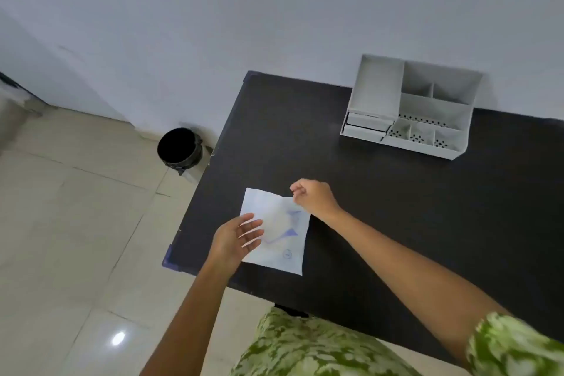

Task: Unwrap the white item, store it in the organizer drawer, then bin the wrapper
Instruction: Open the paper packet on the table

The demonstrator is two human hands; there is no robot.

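Our right hand (314, 197) is pinching the far right corner of the white wrapped packet (276, 230), fingers curled tight on its edge. Our left hand (236, 239) is lying with fingers spread, palm up, over the packet's left side. The packet is lying flat near the front left edge of the black table (396, 207). Well beyond, the grey organizer (412, 107) is standing against the wall, drawers facing left. The black bin (180, 148) is sitting on the floor beside the table.
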